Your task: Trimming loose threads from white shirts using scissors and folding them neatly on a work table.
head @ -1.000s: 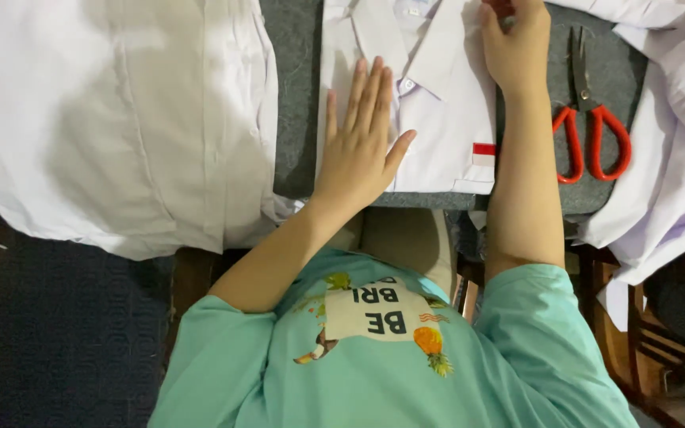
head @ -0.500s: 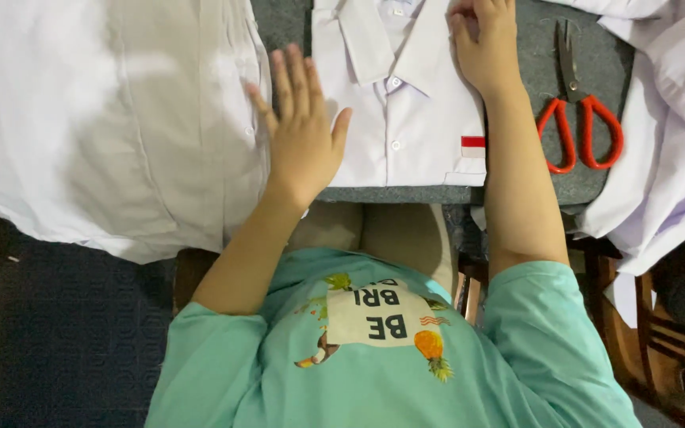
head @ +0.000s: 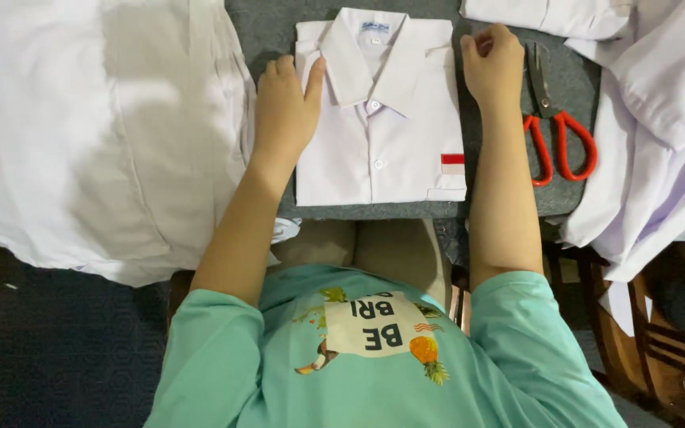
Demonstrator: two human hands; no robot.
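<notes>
Left hand (head: 285,103), right hand (head: 493,67) flank folded white shirt (head: 378,150).

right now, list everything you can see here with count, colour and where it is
folded shirt: one, white with a small red-and-white patch, centre of the table
scissors: one pair, red handles, right of the shirt
loose garments: a pile, white, left side
more garments: a pile, white, right side
table: one, dark grey cover
left hand: flat at the shirt's left edge
right hand: curled at the shirt's upper right corner
</notes>
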